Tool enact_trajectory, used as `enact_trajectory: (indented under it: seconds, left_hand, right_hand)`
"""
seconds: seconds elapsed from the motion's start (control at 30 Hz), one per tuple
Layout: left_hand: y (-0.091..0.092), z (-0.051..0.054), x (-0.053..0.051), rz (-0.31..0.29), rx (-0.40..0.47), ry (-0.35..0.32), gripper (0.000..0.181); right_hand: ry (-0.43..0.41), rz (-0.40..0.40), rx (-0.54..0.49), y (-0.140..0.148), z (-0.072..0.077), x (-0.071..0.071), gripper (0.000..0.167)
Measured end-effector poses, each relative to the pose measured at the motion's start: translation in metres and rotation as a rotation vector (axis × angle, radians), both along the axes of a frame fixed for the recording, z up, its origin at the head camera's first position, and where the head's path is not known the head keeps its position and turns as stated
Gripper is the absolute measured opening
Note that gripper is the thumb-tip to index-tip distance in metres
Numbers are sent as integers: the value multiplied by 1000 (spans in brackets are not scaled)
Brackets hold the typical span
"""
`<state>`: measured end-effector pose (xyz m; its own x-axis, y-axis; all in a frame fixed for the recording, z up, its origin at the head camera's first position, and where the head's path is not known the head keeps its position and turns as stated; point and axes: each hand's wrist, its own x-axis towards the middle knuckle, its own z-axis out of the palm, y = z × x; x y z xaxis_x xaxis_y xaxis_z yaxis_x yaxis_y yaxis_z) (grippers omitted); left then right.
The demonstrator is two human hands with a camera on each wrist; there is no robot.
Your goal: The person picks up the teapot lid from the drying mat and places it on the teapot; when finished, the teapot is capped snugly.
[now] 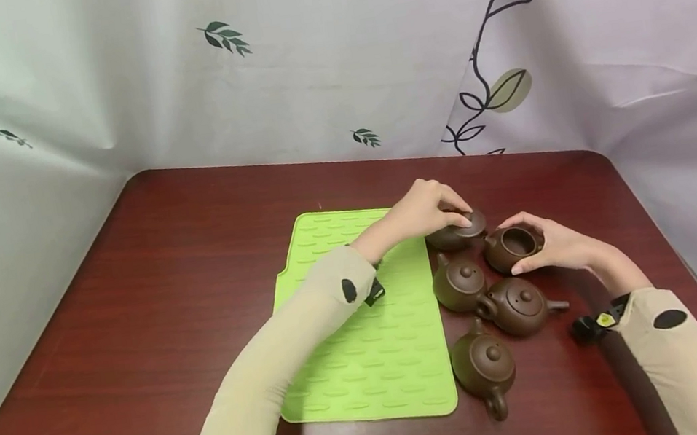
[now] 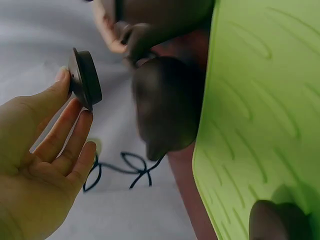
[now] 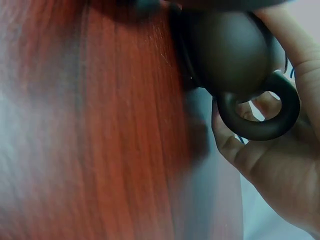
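Between the thumb and fingers of my left hand [image 1: 422, 209] is a dark brown round teapot lid [image 2: 86, 79], pinched by its knob. That hand holds it over a brown teapot [image 1: 447, 240] at the back right corner of the mat, partly hidden beneath the lid. My right hand [image 1: 555, 243] grips the sides of a teapot without a lid [image 1: 504, 256], its round opening facing up. This teapot's ring handle [image 3: 260, 132] shows near the palm in the right wrist view. Whether its base touches the table I cannot tell.
Three lidded brown teapots stand nearer the front: one beside the mat [image 1: 459, 284], one with a straight side handle [image 1: 519, 307], and one at the front [image 1: 483, 365]. A green ridged mat [image 1: 370, 383] lies on the red-brown table [image 1: 139, 333]. Pale curtains [image 1: 302, 69] surround the table.
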<state>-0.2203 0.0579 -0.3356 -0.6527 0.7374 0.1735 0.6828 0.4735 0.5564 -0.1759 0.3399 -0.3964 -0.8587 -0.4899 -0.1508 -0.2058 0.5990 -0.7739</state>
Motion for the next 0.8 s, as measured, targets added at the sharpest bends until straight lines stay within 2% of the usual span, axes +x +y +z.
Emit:
enact_trajectory:
  seconds: [0.17,0.3,0.43,0.57,0.8]
  left_hand:
    - [19,0,-1,-31,-64,-15,24]
    - [31,6,1,-32,-106,-13,24]
    - [42,10,2,-50,-146,-30,23]
    - [53,9,5,-55,-205,-40,24]
    - [68,5,10,-33,-255,-46,26]
  right_hand:
    - [17,5,-3,1,1,1,64]
    - [35,-13,18,0,2,-1,63]
    - [16,-29,1,-2,1,-1,61]
    - [12,-33,-13,-4,0,0,60]
    - [-1,-48,47,-6,0,4,58]
